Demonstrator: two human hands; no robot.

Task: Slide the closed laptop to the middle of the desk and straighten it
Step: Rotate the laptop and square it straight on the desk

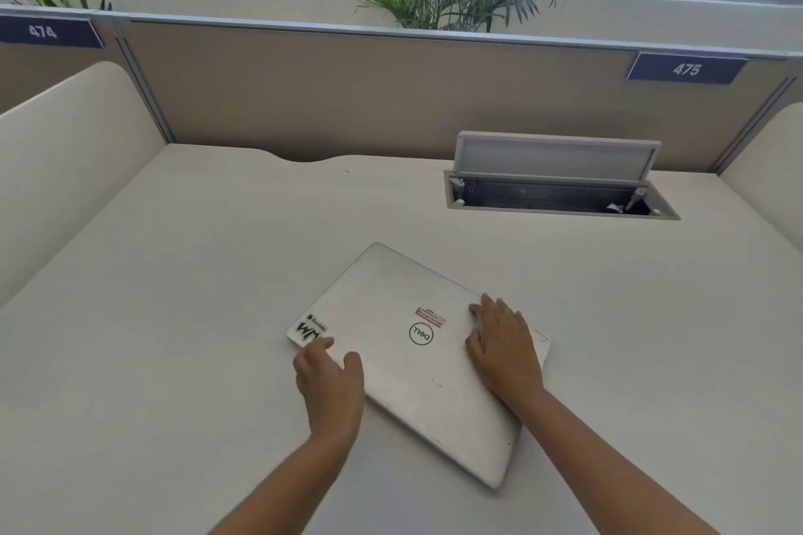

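Note:
A closed white laptop [404, 356] with stickers on its lid lies on the cream desk [174, 317], near the middle and turned askew, one corner pointing away from me. My left hand [330, 387] grips its left edge near the stickered corner, thumb on the lid and fingers curled over the edge. My right hand [504, 343] lies flat on the lid near the right corner, fingers spread.
An open cable hatch [560, 195] with its raised flap sits at the back right of the desk. A tan partition [347, 91] closes the back, with cream side dividers [65, 152] left and right. Palm plants stand behind the partition.

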